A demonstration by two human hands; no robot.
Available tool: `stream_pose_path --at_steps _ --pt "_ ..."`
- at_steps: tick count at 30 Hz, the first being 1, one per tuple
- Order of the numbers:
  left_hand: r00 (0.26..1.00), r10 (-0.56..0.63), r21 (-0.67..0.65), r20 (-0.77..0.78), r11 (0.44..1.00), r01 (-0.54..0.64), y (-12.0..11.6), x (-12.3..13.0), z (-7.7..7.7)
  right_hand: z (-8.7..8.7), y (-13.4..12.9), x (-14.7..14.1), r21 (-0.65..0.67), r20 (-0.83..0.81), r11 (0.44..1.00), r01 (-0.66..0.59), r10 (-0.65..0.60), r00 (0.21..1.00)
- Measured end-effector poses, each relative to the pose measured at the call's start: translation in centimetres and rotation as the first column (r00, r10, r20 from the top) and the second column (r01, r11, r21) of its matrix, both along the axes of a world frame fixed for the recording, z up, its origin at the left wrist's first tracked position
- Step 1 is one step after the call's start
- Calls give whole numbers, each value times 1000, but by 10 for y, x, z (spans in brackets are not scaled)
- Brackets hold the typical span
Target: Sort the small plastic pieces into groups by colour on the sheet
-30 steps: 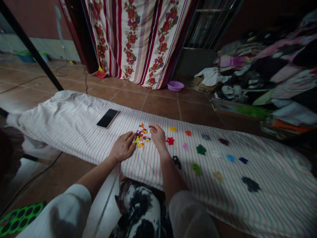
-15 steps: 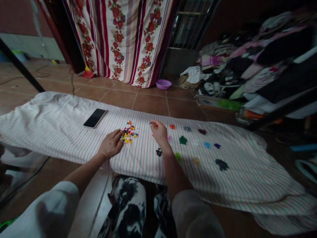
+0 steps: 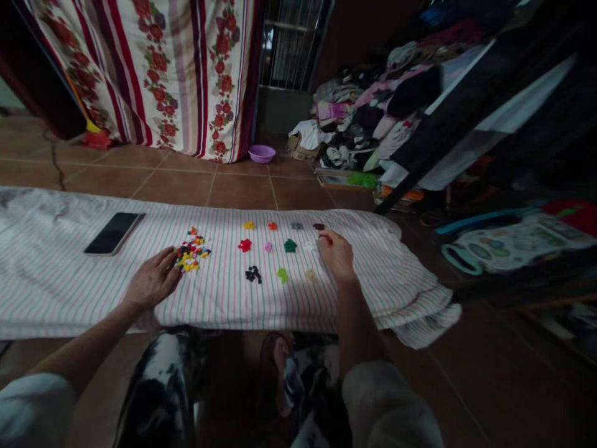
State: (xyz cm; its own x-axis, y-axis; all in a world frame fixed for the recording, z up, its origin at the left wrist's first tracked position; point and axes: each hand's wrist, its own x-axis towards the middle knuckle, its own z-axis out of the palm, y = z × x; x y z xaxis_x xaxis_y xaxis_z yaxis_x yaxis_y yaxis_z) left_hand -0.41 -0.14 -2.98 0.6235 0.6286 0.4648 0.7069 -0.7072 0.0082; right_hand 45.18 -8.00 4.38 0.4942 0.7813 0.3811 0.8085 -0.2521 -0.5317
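Striped cloth bears a phone near the mixed pieces.

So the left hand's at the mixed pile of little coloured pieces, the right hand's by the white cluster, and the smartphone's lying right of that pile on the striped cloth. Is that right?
Not quite: the head view shows the smartphone lying left of the mixed pile on the striped cloth. The left hand is at that pile and the right hand by the white cluster.
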Motion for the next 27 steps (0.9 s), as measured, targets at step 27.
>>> stream_pose_path --at_steps 27 --pt "999 26 -57 -19 998 -27 4 -5 -3 -33 -75 91 -421 -62 896 142 -185 981"
